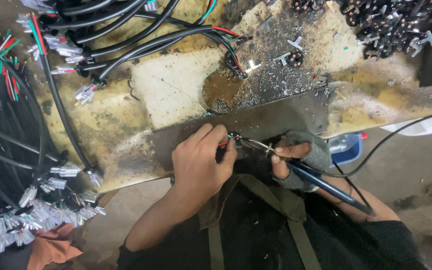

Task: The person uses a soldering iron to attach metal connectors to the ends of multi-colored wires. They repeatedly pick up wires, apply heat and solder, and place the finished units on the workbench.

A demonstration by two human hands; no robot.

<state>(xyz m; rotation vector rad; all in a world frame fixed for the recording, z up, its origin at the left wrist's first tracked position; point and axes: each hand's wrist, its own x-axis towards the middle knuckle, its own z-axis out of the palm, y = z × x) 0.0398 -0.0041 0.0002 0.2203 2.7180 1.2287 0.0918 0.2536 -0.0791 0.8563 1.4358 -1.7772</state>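
Here your left hand [201, 160] is curled tight around the end of a small wire bundle [230, 140], its red and green strands just showing past your thumb and fingers. Your right hand [301, 159], in a grey fingerless glove, grips a soldering iron [296, 172] with a dark blue handle; its metal tip points left and meets the wire ends just beside your left fingertips. The iron's black cord [401, 131] loops away to the right.

Both hands hover over the near edge of the worktop [171, 85], above a dark metal plate [276, 117] that lies across the stained, yellowish surface. Grey metal filings are scattered over the plate and the worktop beyond it. Further back, black cables [141, 47] with coloured cores and clear terminals sprawl across the top left, and more of them hang in a mass at the left edge. A pile of black round connectors [386, 25] sits at the top right. A blue container [348, 147] shows below the worktop edge, just right of your gloved hand.
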